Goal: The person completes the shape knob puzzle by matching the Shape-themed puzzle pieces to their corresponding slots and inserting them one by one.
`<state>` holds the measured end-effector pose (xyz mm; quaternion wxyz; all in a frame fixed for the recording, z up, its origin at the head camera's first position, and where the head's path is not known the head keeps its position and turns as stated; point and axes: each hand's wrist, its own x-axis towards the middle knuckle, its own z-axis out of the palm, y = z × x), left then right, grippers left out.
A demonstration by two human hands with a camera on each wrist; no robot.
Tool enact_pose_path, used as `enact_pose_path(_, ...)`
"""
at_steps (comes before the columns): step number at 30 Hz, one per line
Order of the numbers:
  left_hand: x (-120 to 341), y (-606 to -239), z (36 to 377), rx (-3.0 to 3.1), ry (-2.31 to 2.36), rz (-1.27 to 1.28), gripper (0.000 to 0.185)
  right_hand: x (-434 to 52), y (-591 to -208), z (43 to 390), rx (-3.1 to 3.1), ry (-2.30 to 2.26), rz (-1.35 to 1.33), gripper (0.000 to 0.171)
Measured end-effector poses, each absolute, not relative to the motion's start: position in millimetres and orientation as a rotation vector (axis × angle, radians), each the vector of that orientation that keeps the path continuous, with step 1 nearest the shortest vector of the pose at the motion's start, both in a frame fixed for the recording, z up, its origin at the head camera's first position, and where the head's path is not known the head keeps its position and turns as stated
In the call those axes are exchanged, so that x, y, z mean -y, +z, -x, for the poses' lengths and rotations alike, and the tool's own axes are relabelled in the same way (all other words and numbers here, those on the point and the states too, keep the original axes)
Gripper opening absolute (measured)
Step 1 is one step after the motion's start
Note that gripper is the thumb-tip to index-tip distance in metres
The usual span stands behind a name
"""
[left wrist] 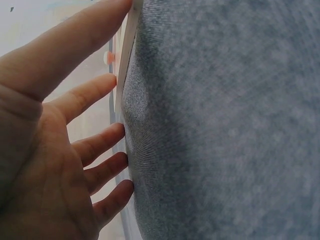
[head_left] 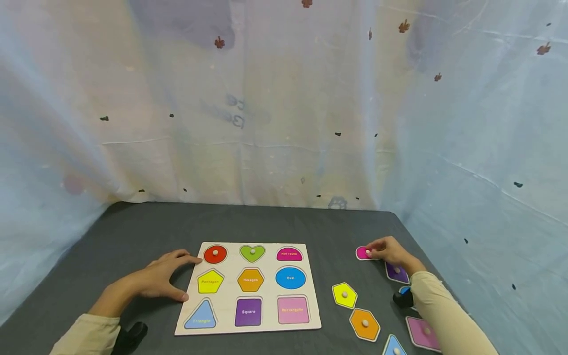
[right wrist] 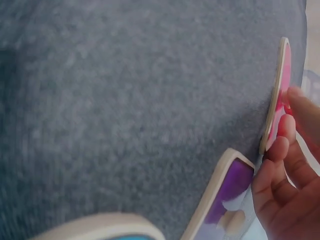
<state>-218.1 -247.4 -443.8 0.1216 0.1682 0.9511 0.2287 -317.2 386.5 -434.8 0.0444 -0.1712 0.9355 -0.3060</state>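
The right hand (head_left: pixel 390 250) reaches out to the far side of the loose pieces and pinches the small peg of a pink half-round piece (head_left: pixel 362 253) between thumb and fingertips. In the right wrist view the fingertips (right wrist: pixel 286 131) are pressed together on that pink piece (right wrist: pixel 280 95), which looks tipped up at one edge, probably because the peg is the only handle on a thin, flat shape. Just behind the fingers, toward the wrist, lies a purple square piece (head_left: pixel 397 272), apart from the grip. Nearer the person, beyond the heel of the hand, sit a yellow pentagon piece (head_left: pixel 344 295), an orange hexagon piece (head_left: pixel 364 324), a blue triangle piece (head_left: pixel 394 347) and a pink rectangle piece (head_left: pixel 421 333), all flat on the dark grey table (head_left: pixel 133 231).

The left hand (head_left: pixel 161 278) lies flat with its fingers spread and straight, holding nothing. Its fingertips (left wrist: pixel 117 82) touch the left edge of the wooden puzzle board (head_left: pixel 248 288), and the thumb rests near the board's lower left side; this seems meant to steady the board so it does not slide on the cloth. Right at the index fingertip sits a red circle piece (head_left: pixel 215 254) already in its slot, with a green heart piece (head_left: pixel 252 253) one place further from the fingers. The half-round slot (head_left: pixel 289 254) on the board's far right corner is still open, as are the other labelled slots. A pale curtain (head_left: pixel 284 108) hangs behind the table.
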Motion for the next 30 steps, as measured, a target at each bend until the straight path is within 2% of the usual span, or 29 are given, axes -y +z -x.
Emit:
enact_pose_path(10,245,-443,218,-2.773,0.657,-0.462,0.087,-383,-436,315,-2.908,-0.959,0.506,0.016)
enact_pose_path(30,247,-443,217,-2.779,0.667,-0.488,0.086,-358,-417,321,-2.907,-0.941,0.54,0.021)
